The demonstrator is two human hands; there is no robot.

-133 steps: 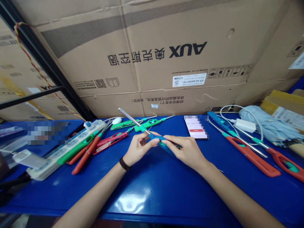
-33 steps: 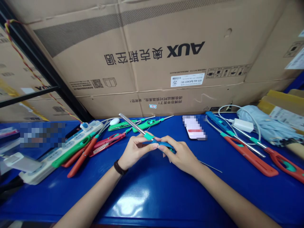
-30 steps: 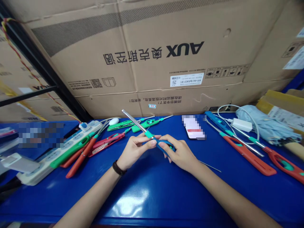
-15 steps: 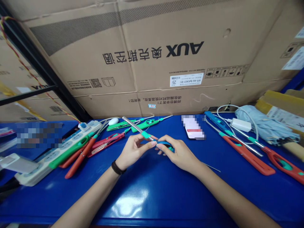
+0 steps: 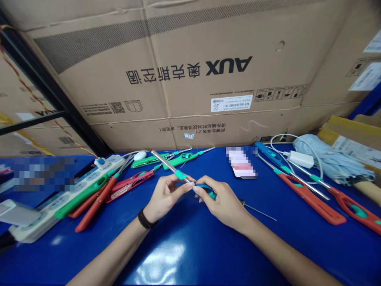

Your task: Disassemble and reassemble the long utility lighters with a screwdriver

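Above the blue table my two hands hold one long-necked lighter, its metal tube slanting up to the left and its blue handle towards the right. My left hand pinches it where the tube meets the handle, just below a green collar. Closed round the blue handle, my right hand hides much of it. The two thumbs nearly meet. Partly behind my right hand lies a screwdriver with a thin shaft.
To the left, a green lighter, orange ones and a red one lie by a power strip. Green lighters and a phone lie behind. Orange lighters, a charger and an umbrella are right.
The view has shifted slightly. My right hand has moved a little on the handle, and the screwdriver's handle end now shows beside it. Both hands keep hold of the blue lighter.
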